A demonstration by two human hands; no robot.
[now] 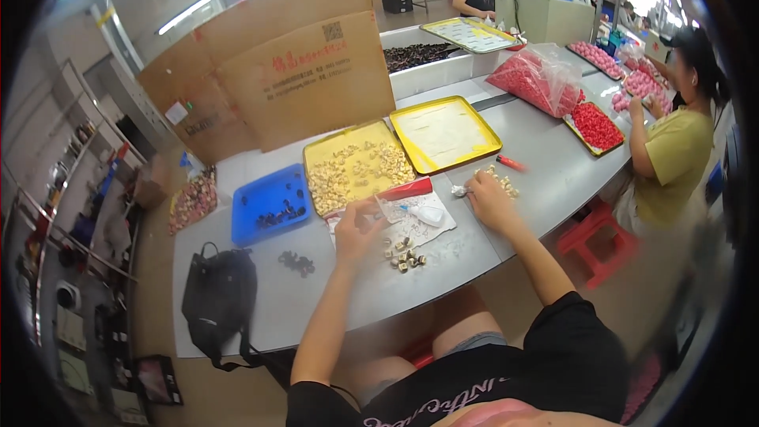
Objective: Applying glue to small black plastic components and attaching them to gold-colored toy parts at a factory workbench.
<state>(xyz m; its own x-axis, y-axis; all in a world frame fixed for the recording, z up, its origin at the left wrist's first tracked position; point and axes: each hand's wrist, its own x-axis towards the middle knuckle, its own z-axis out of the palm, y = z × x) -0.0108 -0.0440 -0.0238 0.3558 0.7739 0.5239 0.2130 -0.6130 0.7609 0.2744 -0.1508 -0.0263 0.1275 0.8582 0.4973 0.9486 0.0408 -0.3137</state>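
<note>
My left hand (357, 225) hovers over a white sheet of paper (431, 231) on the grey table (332, 300), fingers pinched on a small clear piece. My right hand (486, 194) rests on the table to the right, fingertips on a small silvery piece beside a loose cluster of cream-coloured small parts (503, 180). A little heap of cream and dark parts (405, 255) lies between my hands. A white glue bottle (427, 213) lies on the paper, with a red flat strip (405, 189) just behind it.
A yellow tray of cream parts (356, 168), an empty yellow tray (444, 134), a blue tray with dark pieces (270, 204), a black bag (220, 294) and cardboard sheets (308, 83) surround me. A person in a yellow shirt (672, 158) works by red parts at right.
</note>
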